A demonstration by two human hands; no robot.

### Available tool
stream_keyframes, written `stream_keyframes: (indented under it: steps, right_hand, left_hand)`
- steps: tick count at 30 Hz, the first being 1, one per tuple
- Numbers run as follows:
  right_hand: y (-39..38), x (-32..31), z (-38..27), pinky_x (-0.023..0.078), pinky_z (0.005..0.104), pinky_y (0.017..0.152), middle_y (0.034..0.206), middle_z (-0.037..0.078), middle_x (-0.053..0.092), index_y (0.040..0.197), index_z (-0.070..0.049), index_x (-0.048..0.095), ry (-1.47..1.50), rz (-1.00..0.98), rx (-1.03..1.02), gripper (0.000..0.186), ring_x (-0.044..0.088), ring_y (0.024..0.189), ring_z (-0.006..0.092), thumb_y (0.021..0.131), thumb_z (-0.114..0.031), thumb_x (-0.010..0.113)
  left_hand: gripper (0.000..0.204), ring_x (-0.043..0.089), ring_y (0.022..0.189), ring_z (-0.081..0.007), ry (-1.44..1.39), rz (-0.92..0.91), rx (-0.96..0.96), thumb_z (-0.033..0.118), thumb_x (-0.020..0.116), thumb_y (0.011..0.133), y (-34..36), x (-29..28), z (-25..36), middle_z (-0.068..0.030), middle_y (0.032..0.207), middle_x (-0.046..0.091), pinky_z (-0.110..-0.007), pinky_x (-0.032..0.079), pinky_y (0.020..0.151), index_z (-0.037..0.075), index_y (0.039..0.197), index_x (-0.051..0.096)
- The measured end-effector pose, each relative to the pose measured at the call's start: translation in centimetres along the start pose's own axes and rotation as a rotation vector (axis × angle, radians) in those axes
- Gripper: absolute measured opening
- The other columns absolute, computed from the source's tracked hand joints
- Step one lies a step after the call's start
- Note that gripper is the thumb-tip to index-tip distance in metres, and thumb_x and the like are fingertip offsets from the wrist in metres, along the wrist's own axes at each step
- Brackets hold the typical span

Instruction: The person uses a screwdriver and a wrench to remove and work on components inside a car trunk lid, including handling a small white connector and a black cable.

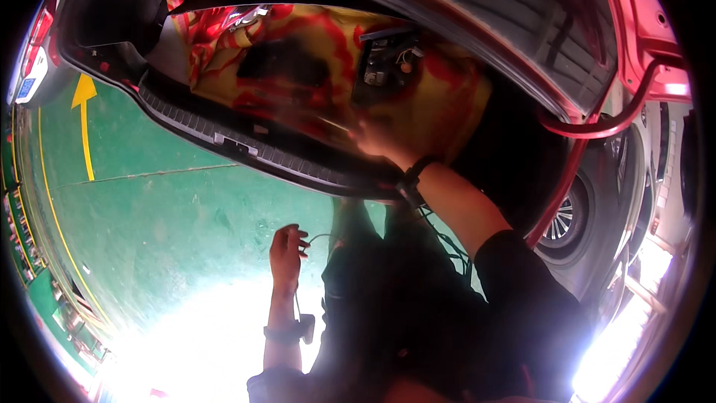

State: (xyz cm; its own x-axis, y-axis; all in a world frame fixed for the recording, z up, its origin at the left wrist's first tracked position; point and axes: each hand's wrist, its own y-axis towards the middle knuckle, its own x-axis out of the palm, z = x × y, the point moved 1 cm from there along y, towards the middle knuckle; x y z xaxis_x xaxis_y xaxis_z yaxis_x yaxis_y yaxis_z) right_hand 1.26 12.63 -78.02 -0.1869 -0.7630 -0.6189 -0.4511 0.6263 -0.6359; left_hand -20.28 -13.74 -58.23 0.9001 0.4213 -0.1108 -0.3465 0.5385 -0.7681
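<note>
My right hand [371, 136], slightly blurred, reaches into an open red car trunk, gripping a thin pale rod-like object [335, 123] over the red-and-yellow liner [418, 119]. Beyond it lies a dark organiser or case [384, 63] with small items I cannot make out clearly. A dark patch [276, 63] sits further left on the liner. Below the bumper, my left hand [287, 250] hangs over the green floor, its fingers loosely bent and apart, with a thin cable [319, 237] running beside it. Both wrists wear dark straps.
The trunk sill [298, 175] crosses in front of my legs. The raised lid [537, 22] and red hinge arm [582, 132] are overhead and right. A dark car with a wheel [558, 218] stands at right. A yellow floor arrow [85, 119] is at left, near another vehicle [36, 67].
</note>
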Motion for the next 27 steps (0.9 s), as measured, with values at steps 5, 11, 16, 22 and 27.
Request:
stream_keyframes:
  steps: [5, 11, 16, 22, 27]
  right_hand:
    - [5.8, 5.6, 1.9, 0.049, 0.0458, 0.09, 0.119, 0.025, 0.063, 0.147, -0.008, 0.035, 0.184, 0.101, -0.102, 0.057, 0.063, 0.107, 0.0393, 0.097, -0.025, 0.054]
    - [11.0, 8.7, 0.2, 0.047, 0.0465, 0.09, 0.101, 0.016, 0.067, 0.113, -0.006, 0.06, 0.057, 0.444, -0.317, 0.027, 0.061, 0.102, 0.0346, 0.087, -0.009, 0.057]
    - [11.0, 3.7, -3.6, 0.043, 0.0502, 0.098, 0.117, 0.019, 0.063, 0.129, -0.002, 0.052, -0.15, 0.209, 0.016, 0.038, 0.058, 0.111, 0.0348, 0.092, -0.01, 0.049]
    - [7.5, 4.9, -4.7, 0.043, 0.0409, 0.067, 0.081, 0.013, 0.059, 0.082, -0.007, 0.063, -0.191, 0.451, -0.199, 0.013, 0.054, 0.073, 0.0252, 0.086, -0.015, 0.053]
    - [-3.9, -1.4, -8.2, 0.046, 0.0475, 0.057, 0.072, 0.013, 0.065, 0.069, -0.01, 0.066, -0.154, 0.312, -0.207, 0.015, 0.061, 0.067, 0.0306, 0.078, -0.015, 0.056]
  left_hand:
    - [0.033, 0.065, 0.079, -0.0166, -0.026, 0.108, -0.052, 0.026, 0.054, 0.101, -0.6, -3.4, -3.8, -0.0108, 0.098, 0.068, -0.027, 0.049, 0.062, 0.0, 0.12, 0.059]
    - [0.031, 0.065, 0.079, -0.017, -0.006, 0.251, -0.152, 0.026, 0.053, 0.101, -1.9, -5.9, -6.7, -0.0105, 0.098, 0.068, -0.028, 0.048, 0.064, 0.001, 0.119, 0.058]
    - [0.026, 0.065, 0.079, -0.0148, 0.052, 0.209, -0.134, 0.016, 0.05, 0.101, -2.1, -5.0, -5.6, -0.01, 0.099, 0.067, -0.026, 0.05, 0.062, 0.0, 0.122, 0.056]
    - [0.03, 0.064, 0.08, -0.0146, 0.169, 0.169, 0.066, 0.014, 0.056, 0.097, -1.6, -4.8, -2.3, -0.0088, 0.102, 0.065, -0.025, 0.05, 0.06, 0.002, 0.124, 0.053]
    - [0.031, 0.064, 0.079, -0.016, 0.376, 0.135, 0.524, 0.016, 0.058, 0.096, 1.2, -3.9, 6.6, -0.0086, 0.099, 0.065, -0.027, 0.051, 0.062, 0.004, 0.125, 0.053]
